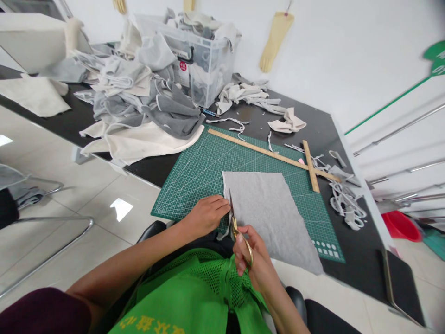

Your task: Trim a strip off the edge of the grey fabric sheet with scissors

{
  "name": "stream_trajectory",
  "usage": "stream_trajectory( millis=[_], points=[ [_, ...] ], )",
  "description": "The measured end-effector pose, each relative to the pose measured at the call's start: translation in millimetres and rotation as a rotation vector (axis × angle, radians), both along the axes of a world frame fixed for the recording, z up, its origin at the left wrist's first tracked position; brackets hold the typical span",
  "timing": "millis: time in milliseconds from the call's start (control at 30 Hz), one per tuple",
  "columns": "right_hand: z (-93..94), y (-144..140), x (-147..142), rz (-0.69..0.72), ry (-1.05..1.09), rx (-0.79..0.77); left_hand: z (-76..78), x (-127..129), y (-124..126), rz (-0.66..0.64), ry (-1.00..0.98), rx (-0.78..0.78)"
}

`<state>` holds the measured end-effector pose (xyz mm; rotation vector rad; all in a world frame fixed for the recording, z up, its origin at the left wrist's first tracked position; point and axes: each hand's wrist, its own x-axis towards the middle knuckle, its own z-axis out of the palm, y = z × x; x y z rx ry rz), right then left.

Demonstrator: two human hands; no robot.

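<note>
- Here's my right hand (253, 253), fingers curled around the gold-handled metal scissors (235, 225), blades pointing to the far side, right at the cloth's left edge!
- And over on the left, my left hand (206, 216) has its fingers pinched on that edge, just beside the blades; a narrow pale strip (224, 233) dangles below them.
- The work itself: a light grey, four-sided piece of cloth (269, 208), lying on the green gridded cutting mat (187, 183), its near end reaching past the mat's near edge.
- Beyond the cloth, a pale wooden T-square (257, 148) slants across the mat, its crosspiece at the right.
- Far left on the black tabletop (314, 118), a big heap of grey and cream fabric (139, 104), crowding up beside a clear plastic box (210, 69) that's loaded to overflowing.
- Out to the right, past the mat, a tangle of thin grey fabric strips (342, 202)!
</note>
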<state>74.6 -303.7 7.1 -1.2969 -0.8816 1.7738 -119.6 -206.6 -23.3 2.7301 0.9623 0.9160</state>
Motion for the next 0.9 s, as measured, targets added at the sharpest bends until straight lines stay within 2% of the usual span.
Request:
stream_trajectory(
  millis=[433,900],
  points=[
    [3.9,16,-3,0.012,-0.003,-0.006,-2.4,0,0,-0.015,-0.065,0.030],
    [0.6,14,-5,0.005,-0.017,0.025,-1.0,0,-1,-0.005,-0.068,0.030]
  ],
)
